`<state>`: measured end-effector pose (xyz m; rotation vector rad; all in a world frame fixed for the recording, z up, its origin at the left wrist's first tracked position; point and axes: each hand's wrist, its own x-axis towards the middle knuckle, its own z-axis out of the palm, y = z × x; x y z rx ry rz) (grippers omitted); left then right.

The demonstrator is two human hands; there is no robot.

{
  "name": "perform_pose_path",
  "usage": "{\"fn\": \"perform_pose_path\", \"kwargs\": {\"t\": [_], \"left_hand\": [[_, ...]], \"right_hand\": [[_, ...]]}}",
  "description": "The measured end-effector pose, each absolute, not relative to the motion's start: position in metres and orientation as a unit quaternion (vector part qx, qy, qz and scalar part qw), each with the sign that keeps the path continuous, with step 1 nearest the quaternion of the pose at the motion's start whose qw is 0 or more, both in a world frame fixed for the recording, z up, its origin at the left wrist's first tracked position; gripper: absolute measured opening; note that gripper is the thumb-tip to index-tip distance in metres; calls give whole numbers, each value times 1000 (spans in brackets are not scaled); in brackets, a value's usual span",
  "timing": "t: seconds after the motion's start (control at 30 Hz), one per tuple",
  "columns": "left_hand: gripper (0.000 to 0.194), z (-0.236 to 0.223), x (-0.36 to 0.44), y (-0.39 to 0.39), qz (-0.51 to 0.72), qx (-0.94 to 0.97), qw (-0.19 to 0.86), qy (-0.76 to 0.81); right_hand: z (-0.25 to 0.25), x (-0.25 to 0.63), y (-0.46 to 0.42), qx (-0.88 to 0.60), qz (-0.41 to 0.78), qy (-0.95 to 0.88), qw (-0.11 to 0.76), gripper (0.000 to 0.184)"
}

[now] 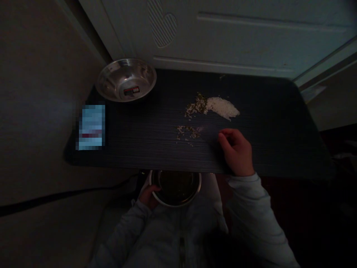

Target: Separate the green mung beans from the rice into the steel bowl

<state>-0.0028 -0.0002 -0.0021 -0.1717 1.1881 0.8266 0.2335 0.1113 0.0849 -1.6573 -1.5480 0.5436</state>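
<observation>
The white grain pile [223, 107], rice-like, spreads in a low, elongated layer on the dark tabletop [267, 123]. Joined to it at 9 o'clock, the mixed grain heap [197, 105] combines pale grains with darker green ones. Slightly apart from that heap, toward 6 o'clock, a thin scattered patch [189, 132] holds both colours. Further toward 6 o'clock, below the table edge, sits a round, pale-rimmed bowl [178, 190], opening upward, its far rim hidden and its dark interior unclear.
</observation>
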Motion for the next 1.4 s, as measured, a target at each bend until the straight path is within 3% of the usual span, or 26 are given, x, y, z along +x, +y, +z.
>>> {"fn": "perform_pose_path", "kwargs": {"t": [0.27,0.77,1.2,1.4], "left_hand": [[41,-4,-4,1,358,-114,738,560],[36,-13,-7,-3,356,-99,743,558],[33,-8,-3,-2,369,-64,756,536],[37,-8,-3,-1,357,-42,750,556]], "right_hand": [[91,231,103,-600,296,-657,347,16],[91,231,100,-579,345,-646,359,13],[88,257,78,-635,327,-583,388,10],[89,262,57,-660,280,-604,349,9]]}}
